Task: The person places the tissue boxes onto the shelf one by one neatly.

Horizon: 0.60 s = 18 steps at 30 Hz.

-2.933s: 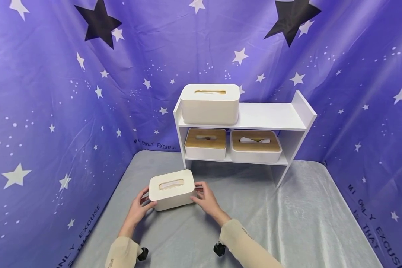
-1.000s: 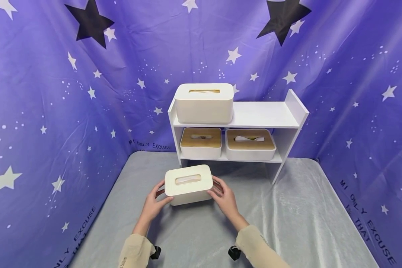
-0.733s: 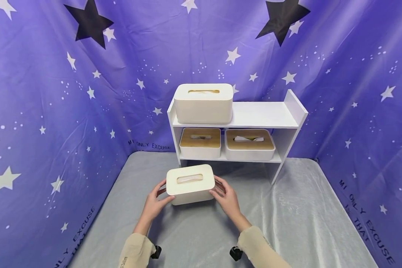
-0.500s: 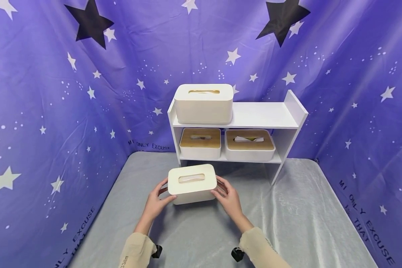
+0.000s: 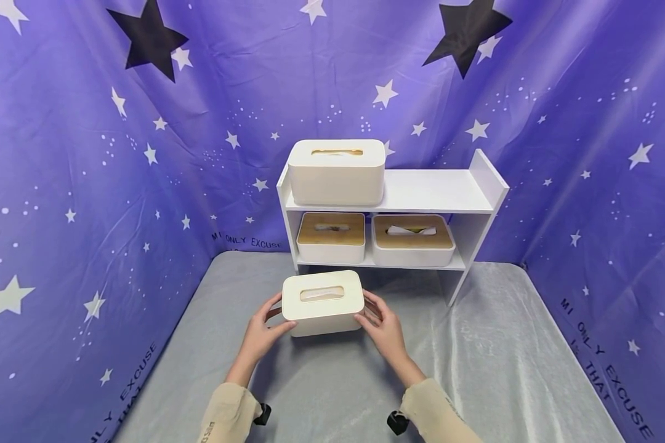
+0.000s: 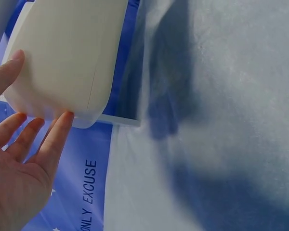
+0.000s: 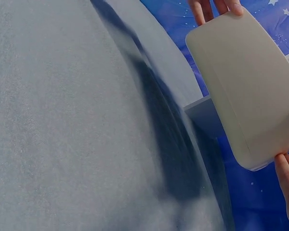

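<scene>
A white tissue box [image 5: 327, 324] with a slot in its lid, tissue showing inside, is held in front of the shelf. My left hand [image 5: 260, 333] grips its left end, the thumb at the front. The right hand [image 5: 386, 335] grips the opposite end the same way. From both wrist views the box's plain pale side [image 6: 67, 53] hangs above the grey cloth, with a shadow cast below. The left fingertips touch the box's edge in the left wrist view. At the right of the right wrist view, part of my right hand [image 7: 288, 180] touches the box's lower end.
Behind stands a white two-tier shelf [image 5: 438, 189]. Its upper tier carries a larger white tissue box [image 5: 337, 184] on the left. Below sit two wooden-lidded tissue boxes, left [image 5: 331, 251] and right [image 5: 412, 256]. Purple star-printed curtains [image 5: 244, 92] surround the grey cloth [image 5: 499, 357].
Both hands have carried the white tissue box rightward and slightly farther back, toward the shelf. It looks raised higher and turned a little straighter. The shelf boxes stay in place.
</scene>
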Each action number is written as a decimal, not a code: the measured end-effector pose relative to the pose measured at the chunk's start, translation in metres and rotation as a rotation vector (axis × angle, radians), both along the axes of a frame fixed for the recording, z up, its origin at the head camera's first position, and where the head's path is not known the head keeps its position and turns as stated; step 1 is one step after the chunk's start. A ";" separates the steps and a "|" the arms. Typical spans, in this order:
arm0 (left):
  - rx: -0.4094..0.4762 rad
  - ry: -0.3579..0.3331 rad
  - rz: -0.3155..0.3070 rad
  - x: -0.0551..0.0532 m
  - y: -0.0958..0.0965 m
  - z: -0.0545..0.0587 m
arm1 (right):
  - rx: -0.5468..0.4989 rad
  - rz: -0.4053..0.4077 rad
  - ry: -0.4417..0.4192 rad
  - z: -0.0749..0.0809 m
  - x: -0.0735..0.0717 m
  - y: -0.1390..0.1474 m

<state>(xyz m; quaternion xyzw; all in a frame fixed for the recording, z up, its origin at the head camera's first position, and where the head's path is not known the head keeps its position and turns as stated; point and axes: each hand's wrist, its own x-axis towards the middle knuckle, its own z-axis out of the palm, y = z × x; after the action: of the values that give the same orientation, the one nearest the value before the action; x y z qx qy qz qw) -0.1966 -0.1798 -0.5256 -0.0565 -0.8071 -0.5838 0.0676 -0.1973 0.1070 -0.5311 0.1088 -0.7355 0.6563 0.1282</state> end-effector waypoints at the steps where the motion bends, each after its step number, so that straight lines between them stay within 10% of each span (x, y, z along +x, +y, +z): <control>1: -0.001 -0.001 -0.001 0.000 0.001 0.001 | 0.005 0.003 0.006 0.005 0.003 0.000; 5: -0.006 -0.019 0.003 -0.001 0.004 0.004 | 0.017 0.009 0.000 0.023 0.012 0.003; 18: 0.041 -0.044 -0.018 -0.001 0.017 0.014 | 0.028 -0.061 0.071 0.000 0.004 0.017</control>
<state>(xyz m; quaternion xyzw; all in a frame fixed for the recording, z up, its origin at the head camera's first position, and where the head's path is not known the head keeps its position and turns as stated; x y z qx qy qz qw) -0.1979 -0.1628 -0.5113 -0.0492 -0.7957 -0.6019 0.0457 -0.1937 0.1242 -0.5312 0.1112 -0.7427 0.6374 0.1726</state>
